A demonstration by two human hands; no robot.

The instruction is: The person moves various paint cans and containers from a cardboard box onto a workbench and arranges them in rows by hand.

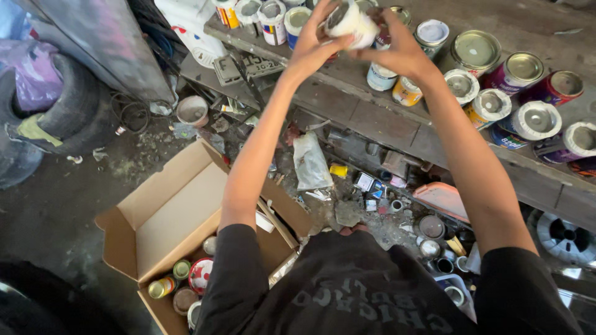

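While the left hand [313,46] and right hand [397,53] both grip one white can [351,22] above the shelf [372,118], several cans [186,282] already lie in the box [167,217] below it; many remain shelved.

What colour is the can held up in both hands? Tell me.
White, with a paint-smeared lid: the can sits between the left hand and right hand, head view.

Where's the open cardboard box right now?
In the head view, the cardboard box sits open on the floor at lower left, below the person's left arm, with several cans in its near end.
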